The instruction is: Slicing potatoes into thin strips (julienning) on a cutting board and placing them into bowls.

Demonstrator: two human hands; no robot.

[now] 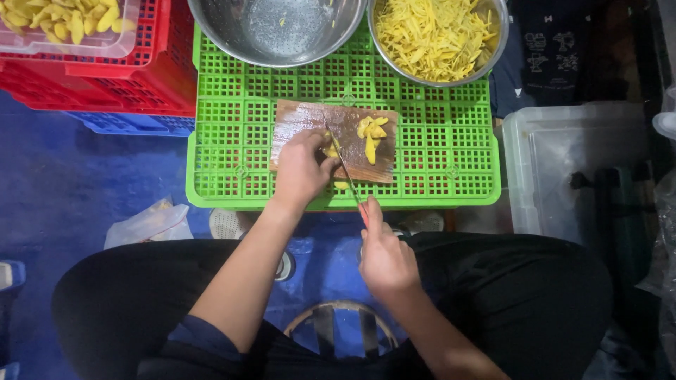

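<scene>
A seated person slices yellow fruit on a small brown wooden cutting board (352, 130) laid over an upturned green plastic lattice crate (436, 169). The left hand (301, 169) is curled down over a yellow piece at the board's near edge, fingertips pressing it flat. The right hand (384, 257) is clenched around the red handle of a thin-bladed knife (343, 160), whose blade runs across the board just beside the left fingers. A small heap of cut yellow wedges (372, 135) lies on the board's right half, apart from both hands.

Beyond the board stand two round steel bowls: the left steel bowl (274, 32) is nearly bare, while the right steel bowl (435, 35) is piled with fine yellow strips. A red plastic crate (141, 77) at upper left carries a clear tub of yellow pieces (67, 24) (whole or halved, too far to tell). A clear plastic bin (563, 169) sits to the right, on the blue floor covering (63, 183).

Judged from the grip, clean work here calls for tucked fingertips, the blade kept upright against the knuckles, and short, even strokes.
</scene>
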